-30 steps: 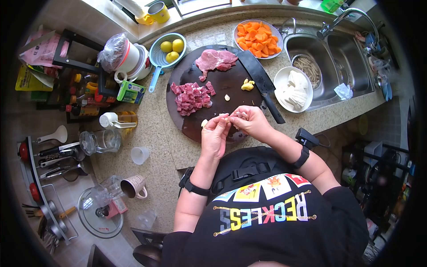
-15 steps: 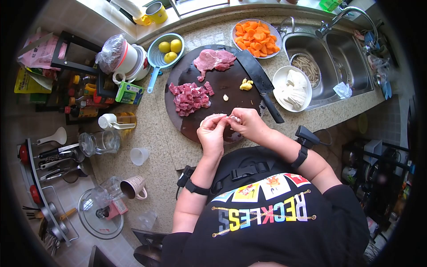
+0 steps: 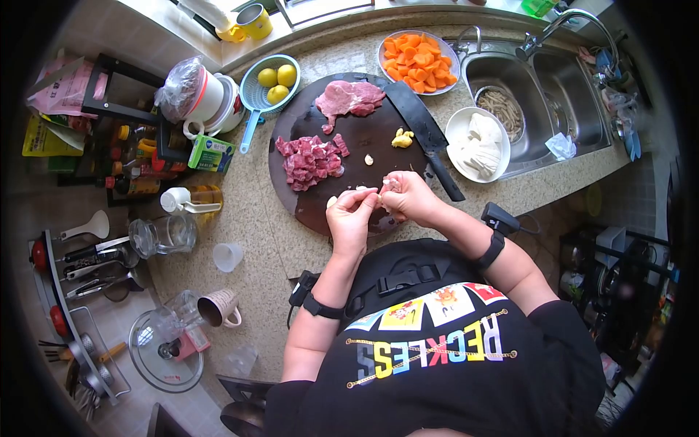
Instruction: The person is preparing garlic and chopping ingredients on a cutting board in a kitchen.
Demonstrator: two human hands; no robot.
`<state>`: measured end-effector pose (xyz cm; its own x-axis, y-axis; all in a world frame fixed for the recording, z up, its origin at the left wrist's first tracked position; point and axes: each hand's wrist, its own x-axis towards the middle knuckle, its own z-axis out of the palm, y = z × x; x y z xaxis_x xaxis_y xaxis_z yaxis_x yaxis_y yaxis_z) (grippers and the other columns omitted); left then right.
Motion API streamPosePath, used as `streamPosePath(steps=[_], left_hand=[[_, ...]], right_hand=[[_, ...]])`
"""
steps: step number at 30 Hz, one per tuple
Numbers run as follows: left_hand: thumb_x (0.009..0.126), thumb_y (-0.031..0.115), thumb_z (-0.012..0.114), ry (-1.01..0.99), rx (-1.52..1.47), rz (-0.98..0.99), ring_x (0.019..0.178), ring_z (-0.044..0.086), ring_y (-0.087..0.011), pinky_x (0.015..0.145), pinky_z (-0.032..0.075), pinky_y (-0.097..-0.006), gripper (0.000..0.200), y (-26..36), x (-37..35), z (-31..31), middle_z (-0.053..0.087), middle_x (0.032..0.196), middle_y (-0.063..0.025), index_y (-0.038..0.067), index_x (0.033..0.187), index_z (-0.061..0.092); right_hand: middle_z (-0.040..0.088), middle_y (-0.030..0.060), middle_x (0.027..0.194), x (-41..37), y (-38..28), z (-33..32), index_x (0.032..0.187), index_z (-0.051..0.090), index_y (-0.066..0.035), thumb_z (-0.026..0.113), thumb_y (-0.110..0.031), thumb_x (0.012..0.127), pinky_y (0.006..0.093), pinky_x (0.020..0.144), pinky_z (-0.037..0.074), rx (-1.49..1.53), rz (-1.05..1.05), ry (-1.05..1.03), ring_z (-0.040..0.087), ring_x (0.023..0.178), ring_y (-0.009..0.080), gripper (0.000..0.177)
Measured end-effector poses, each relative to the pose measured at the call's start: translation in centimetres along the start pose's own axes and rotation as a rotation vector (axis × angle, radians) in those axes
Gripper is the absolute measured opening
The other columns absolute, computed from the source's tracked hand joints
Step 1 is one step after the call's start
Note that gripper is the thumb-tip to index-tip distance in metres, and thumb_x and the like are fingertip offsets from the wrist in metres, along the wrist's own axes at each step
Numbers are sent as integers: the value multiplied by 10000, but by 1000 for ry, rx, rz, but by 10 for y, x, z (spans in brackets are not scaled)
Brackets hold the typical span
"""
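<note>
My left hand [image 3: 350, 218] is closed in a pinch on a small pale piece that looks like garlic, over the near edge of the round dark board [image 3: 342, 201]. Beside it, almost touching, my right hand [image 3: 408, 197] has its fingers curled around whitish bits, perhaps garlic skin. Beyond my hands a peeled garlic clove [image 3: 368, 159] and a yellow piece of ginger [image 3: 403, 138] lie on the board. Cut meat [image 3: 311, 162] is on its left, a larger meat slab [image 3: 349, 100] at the back. A black cleaver [image 3: 417, 116] rests across the right side.
A plate of carrots [image 3: 419, 63] and a white bowl [image 3: 478, 146] stand near the double sink [image 3: 511, 109]. Left of the board are a blue strainer [image 3: 269, 84] with yellow fruit, an oil jug [image 3: 192, 199], a clear cup [image 3: 228, 256] and a mug [image 3: 219, 309].
My right hand has shifted slightly up and to the right, and its fingers have curled in more. A pale piece now shows at my left fingertips.
</note>
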<state>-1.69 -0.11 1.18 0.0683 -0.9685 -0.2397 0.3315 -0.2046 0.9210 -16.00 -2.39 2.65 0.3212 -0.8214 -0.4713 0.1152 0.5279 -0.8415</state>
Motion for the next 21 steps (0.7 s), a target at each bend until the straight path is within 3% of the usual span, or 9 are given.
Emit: streamPosePath(steps=[7, 11, 14, 21], left_hand=[[797, -33, 605, -127, -34, -101, 752, 610, -126, 703, 526, -228, 88, 0, 5, -12, 612, 877, -67, -47, 875, 645], [829, 17, 591, -134, -144, -264, 837, 621, -152, 756, 521, -252, 134, 7, 3, -12, 640, 936, -108, -21, 952, 629], [837, 15, 575, -170, -144, -267, 879, 619, -165, 792, 516, -257, 177, 3, 3, -16, 631, 974, -119, -23, 1007, 607], [842, -15, 544, -157, -346, -349, 938, 602, -178, 834, 509, -270, 229, 3, 3, -20, 610, 1023, -127, -23, 1069, 569]], right_hand=[[491, 2, 571, 1, -6, -7, 723, 529, -44, 565, -49, 791, 204, 359, 340, 242, 187, -138, 410, 422, 58, 77], [489, -2, 573, 2, 1, -3, 733, 529, -47, 567, -58, 797, 203, 362, 344, 140, 96, -98, 410, 423, 52, 75], [484, -8, 572, 2, 2, 0, 749, 529, -53, 566, -72, 804, 200, 363, 345, 21, 11, -63, 404, 417, 50, 69], [483, -12, 589, 1, -2, -6, 759, 518, -63, 550, -75, 822, 193, 360, 318, 250, 106, -52, 414, 439, 47, 72]])
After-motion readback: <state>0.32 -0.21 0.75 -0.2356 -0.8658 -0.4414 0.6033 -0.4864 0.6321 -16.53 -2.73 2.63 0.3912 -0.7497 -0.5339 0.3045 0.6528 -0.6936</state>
